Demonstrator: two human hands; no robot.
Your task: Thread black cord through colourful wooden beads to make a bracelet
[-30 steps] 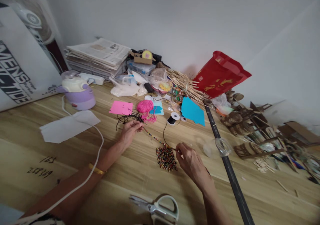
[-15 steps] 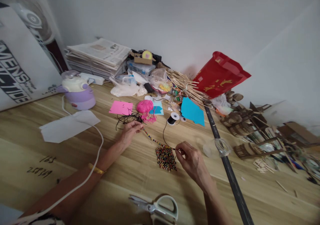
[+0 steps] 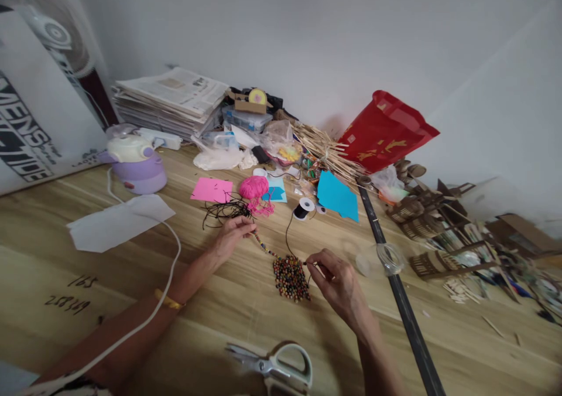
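Note:
A pile of small multicoloured beads [image 3: 290, 277] lies on the wooden table [image 3: 228, 302]. My right hand [image 3: 336, 282] sits just right of the pile, its fingers pinched on the end of a thin black cord at the pile's edge. A short run of threaded beads [image 3: 263, 246] stretches along the cord from there to my left hand [image 3: 232, 235]. That hand's fingers are closed on the far end of the beaded cord, beside a tangle of black cord [image 3: 222, 210]. A black cord spool [image 3: 302, 208] stands behind the pile.
Scissors [image 3: 281, 367] lie at the near edge. A pink yarn ball [image 3: 254, 188], pink paper [image 3: 212, 190] and blue paper [image 3: 337, 195] lie behind. A purple appliance [image 3: 134, 163] with a white cable stands left. A black bar [image 3: 395, 279] and clear cup [image 3: 381, 259] lie right.
My right hand has shifted slightly left toward the bead pile, and the beaded stretch of cord between my hands has shortened. My left hand has barely moved.

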